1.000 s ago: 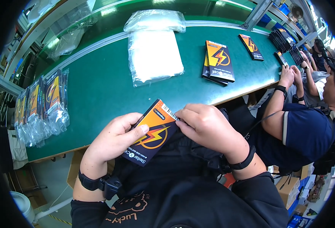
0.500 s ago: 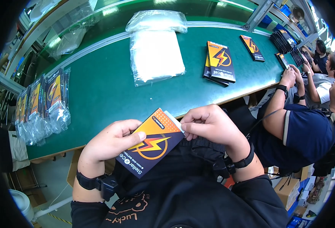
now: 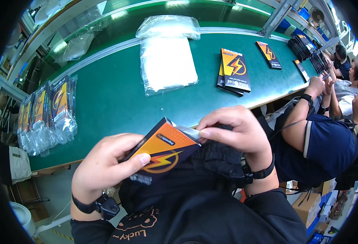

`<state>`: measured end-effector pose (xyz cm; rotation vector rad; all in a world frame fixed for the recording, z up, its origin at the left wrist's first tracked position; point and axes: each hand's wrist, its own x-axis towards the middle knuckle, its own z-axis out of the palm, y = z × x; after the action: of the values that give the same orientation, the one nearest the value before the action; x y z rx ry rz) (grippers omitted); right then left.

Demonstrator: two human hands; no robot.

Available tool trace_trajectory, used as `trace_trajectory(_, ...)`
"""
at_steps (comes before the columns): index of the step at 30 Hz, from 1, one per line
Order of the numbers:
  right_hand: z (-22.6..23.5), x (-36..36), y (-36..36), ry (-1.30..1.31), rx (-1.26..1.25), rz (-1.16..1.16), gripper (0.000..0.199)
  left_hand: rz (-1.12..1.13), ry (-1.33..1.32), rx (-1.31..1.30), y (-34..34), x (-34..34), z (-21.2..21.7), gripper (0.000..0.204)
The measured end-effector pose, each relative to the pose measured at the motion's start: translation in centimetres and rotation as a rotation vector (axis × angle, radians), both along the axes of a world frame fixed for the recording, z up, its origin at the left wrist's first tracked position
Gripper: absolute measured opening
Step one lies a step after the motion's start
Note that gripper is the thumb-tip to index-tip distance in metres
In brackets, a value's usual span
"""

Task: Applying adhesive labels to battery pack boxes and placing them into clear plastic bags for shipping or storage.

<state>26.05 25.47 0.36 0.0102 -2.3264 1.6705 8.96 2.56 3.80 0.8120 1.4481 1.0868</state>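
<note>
My left hand [image 3: 105, 162] grips a flat black and orange box [image 3: 166, 156] with a yellow lightning bolt, thumb across its printed front. The box is tilted in front of my body, its upper end toward the bench. At that end, my right hand [image 3: 238, 128] pinches a pale, translucent strip [image 3: 186, 130] between thumb and fingers. The strip runs along the box's upper edge; whether it is a flap, film or bag edge, I cannot tell. My left fingers are mostly hidden behind the box.
On the green bench [image 3: 109, 101] lie a stack of clear bags [image 3: 168, 67], a small pile of similar boxes [image 3: 236, 67] and a single box [image 3: 269, 55]. Bagged boxes [image 3: 59, 99] stand at the left. A co-worker [image 3: 329, 142] sits close on my right. A fan [image 3: 22, 213] is lower left.
The box has tipped and its lower end is blurred. My left hand has shifted slightly left and down. More of the pale strip shows. The co-worker's hands have left a small box on the bench.
</note>
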Motion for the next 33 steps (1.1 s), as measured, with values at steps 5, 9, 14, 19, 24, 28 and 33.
trace_trajectory(5,-0.6,0.0,0.7,0.107,-0.519,-0.032,0.049,0.144,0.936,0.488,0.1,1.4,0.3,0.034)
trace_trajectory(9,-2.7,-0.6,-1.0,-0.109,-0.984,-0.098,0.071,0.193,1.375,0.583,1.2,1.1,-3.0,0.04)
trace_trajectory(14,-4.1,-0.5,-3.1,-0.303,-1.11,-0.078,0.046,0.086,1.391,0.493,2.3,1.9,-6.8,0.038)
trace_trajectory(19,-4.1,0.0,-3.1,-0.443,-0.856,-0.281,0.027,-0.007,1.288,0.38,2.1,2.2,-6.3,0.048)
trace_trajectory(24,-4.0,0.2,-2.7,-0.48,-0.785,-0.267,0.026,-0.127,1.209,0.357,3.6,1.2,-5.3,0.055)
trace_trajectory(28,-4.1,0.3,-2.4,-0.477,-0.837,-0.231,0.024,-0.268,1.187,0.398,5.3,1.0,-5.8,0.067)
trace_trajectory(33,-4.3,0.9,-2.3,-0.479,-0.911,-0.352,0.023,-0.235,1.2,0.384,5.2,1.2,-6.4,0.071)
